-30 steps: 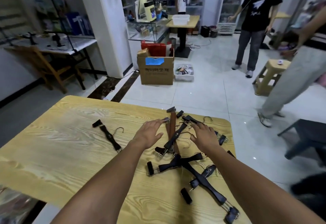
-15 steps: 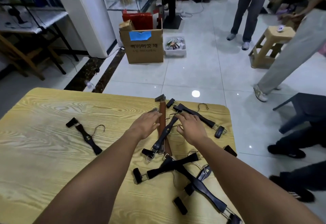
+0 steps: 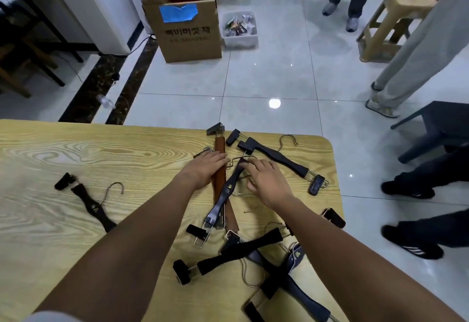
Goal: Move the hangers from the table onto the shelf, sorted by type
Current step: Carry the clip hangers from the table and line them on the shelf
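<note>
Looking down, largest first, I see:
Table [image 3: 76, 159]: pale wood, bold swirling grain, rounded corner.
Box [image 3: 187, 29]: brown cardboard on glossy tile, blue patch on its face.
Hanger pile [image 3: 241, 250]: dark clip hangers, wire hooks, crossed on the table's right side.
Brown hanger [image 3: 219, 144]: smooth wood bar, under my left hand [image 3: 203, 169], fingers together, flat on it.
Lone hanger [image 3: 94, 206]: dark, apart at left.
Right hand [image 3: 269, 182]: fingers loosely spread, fingertips touching a black hanger [image 3: 225, 194].
</note>
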A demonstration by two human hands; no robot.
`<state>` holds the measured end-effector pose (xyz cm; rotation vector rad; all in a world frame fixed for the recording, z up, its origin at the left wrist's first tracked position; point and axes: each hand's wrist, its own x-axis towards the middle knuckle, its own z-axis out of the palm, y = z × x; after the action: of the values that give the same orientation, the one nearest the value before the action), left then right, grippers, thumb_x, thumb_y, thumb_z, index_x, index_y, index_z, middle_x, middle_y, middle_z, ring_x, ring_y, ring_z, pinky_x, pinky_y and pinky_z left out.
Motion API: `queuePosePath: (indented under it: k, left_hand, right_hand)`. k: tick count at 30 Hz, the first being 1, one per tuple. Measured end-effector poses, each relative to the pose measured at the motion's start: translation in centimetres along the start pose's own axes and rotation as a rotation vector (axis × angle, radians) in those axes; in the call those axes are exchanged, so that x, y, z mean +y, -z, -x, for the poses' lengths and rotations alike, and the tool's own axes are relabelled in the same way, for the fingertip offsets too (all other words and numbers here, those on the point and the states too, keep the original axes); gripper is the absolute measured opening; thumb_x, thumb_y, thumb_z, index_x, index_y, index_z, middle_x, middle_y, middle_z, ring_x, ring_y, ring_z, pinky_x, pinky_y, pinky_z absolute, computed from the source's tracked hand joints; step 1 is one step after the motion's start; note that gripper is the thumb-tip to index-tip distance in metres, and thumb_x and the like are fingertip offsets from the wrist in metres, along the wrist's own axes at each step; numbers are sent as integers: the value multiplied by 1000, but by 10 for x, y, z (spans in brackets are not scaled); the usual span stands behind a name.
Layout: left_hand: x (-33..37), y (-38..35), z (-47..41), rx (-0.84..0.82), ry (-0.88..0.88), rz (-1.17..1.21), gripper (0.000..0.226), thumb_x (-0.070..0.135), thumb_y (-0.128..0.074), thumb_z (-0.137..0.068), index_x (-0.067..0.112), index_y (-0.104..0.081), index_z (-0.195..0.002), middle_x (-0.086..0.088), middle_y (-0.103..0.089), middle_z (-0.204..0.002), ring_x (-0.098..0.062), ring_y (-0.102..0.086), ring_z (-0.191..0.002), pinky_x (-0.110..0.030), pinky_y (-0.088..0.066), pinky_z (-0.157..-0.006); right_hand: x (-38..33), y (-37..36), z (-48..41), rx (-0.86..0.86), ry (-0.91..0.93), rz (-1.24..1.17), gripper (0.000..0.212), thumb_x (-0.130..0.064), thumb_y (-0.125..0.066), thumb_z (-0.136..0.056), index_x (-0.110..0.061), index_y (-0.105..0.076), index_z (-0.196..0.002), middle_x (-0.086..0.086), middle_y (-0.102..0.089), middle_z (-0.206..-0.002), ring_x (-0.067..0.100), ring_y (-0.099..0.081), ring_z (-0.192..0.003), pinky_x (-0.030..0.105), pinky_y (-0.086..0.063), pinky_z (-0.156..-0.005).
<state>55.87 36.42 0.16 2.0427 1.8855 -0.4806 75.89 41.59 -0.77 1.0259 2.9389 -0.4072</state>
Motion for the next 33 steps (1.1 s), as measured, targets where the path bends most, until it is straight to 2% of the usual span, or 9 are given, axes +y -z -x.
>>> queuePosePath:
  k: [10, 15, 17, 19, 22, 26, 28, 31, 33]
  left_hand:
    - [-12, -3, -23, -39, -104, -166, 71, 8, -57, -88, 19, -21, -148, 3, -10, -159, -18, -4, -148, -34, -2, -120]
    - [-19, -6, -28, 19, -190, -199, 58, 16, -68, -78, 18, -45, -131, 0, -40, -140, -23, -27, -138, -31, -18, -113]
    - [-21, -8, -27, 79, -225, -239, 49, 18, -74, -70, 18, -55, -116, 0, -53, -123, -23, -44, -124, -30, -26, -105]
    - [-23, -8, -26, 96, -253, -314, 50, 25, -86, -49, 23, -63, -94, 5, -61, -98, -20, -59, -100, -26, -29, -92]
    - [-24, -9, -26, 125, -314, -379, 53, 31, -90, -34, 27, -64, -80, 8, -61, -83, -17, -63, -83, -26, -28, -85]
    - [-21, -5, -23, 152, -349, -358, 50, 32, -89, -39, 26, -66, -83, 7, -62, -83, -18, -63, -83, -27, -28, -87]
    - [-20, -3, -22, 132, -326, -324, 45, 30, -84, -55, 24, -65, -96, 4, -62, -94, -21, -60, -95, -28, -25, -94]
    - [-20, -4, -22, 122, -285, -273, 38, 20, -59, -86, 22, -54, -123, 0, -54, -120, -23, -44, -120, -31, -18, -109]
    - [-18, -1, -20, 132, -263, -260, 38, 19, -53, -90, 22, -50, -128, -1, -52, -125, -23, -41, -123, -31, -16, -110]
  right_hand:
    - [-14, -16, -17, -81, 193, 53, 49, -20, -52, -93, -25, -40, -140, 3, -38, -147, 28, -33, -131, 40, -24, -110]
    - [-20, -25, -27, -136, 257, 81, 51, -11, -58, -87, -27, -46, -135, 5, -41, -141, 32, -36, -124, 43, -30, -106]
    - [-23, -27, -30, -126, 286, 93, 45, -13, -62, -84, -27, -54, -126, 4, -51, -129, 31, -43, -116, 41, -36, -101]
    - [-24, -30, -31, -69, 311, 122, 38, -19, -75, -73, -28, -63, -108, 1, -63, -105, 26, -54, -99, 36, -45, -89]
    - [-24, -30, -29, -15, 363, 159, 34, -20, -82, -60, -26, -66, -89, -3, -65, -83, 21, -59, -82, 29, -49, -75]
    - [-16, -28, -23, 55, 441, 175, 32, -17, -80, -61, -23, -64, -88, -4, -63, -78, 19, -59, -75, 27, -49, -73]
    - [-12, -26, -18, 114, 456, 176, 29, -16, -76, -68, -21, -60, -92, -3, -61, -82, 19, -57, -77, 30, -48, -73]
    - [-10, -18, -10, 135, 478, 169, 29, -12, -69, -75, -20, -57, -100, -1, -61, -88, 20, -57, -81, 30, -49, -76]
    - [-9, -13, -8, 118, 487, 155, 31, -10, -69, -75, -20, -58, -103, -1, -61, -89, 20, -57, -82, 30, -49, -78]
